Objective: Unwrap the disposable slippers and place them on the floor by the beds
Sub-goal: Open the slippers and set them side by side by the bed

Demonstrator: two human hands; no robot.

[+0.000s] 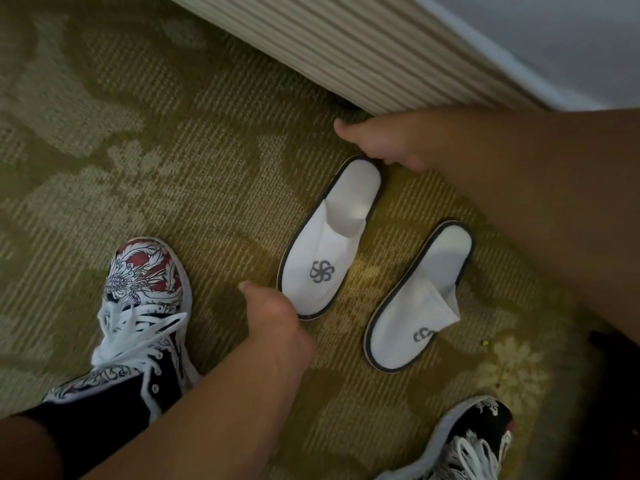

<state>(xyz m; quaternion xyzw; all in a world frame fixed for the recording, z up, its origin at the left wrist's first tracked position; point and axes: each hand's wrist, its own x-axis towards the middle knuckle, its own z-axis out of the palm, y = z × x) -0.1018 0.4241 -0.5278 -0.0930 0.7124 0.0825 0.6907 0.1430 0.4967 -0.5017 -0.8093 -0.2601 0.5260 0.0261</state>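
Note:
Two white disposable slippers with dark trim and a grey swirl logo lie unwrapped on the carpet beside the bed. The left slipper [329, 244] lies flat, heel toward the bed skirt. The right slipper [419, 299] lies parallel to it, its upper creased and folded over. My left hand [277, 317] has its fingers curled against the left slipper's toe, thumb sticking out. Fingers curled and thumb free, my right hand [381, 143] meets the same slipper's heel. The fingertips of both hands are hidden.
The striped bed skirt [363, 53] runs diagonally across the top, with white bedding [554, 36] above it. My patterned sneakers stand on the green floral carpet [138, 133], one at the lower left [145, 306] and one at the lower right [474, 441].

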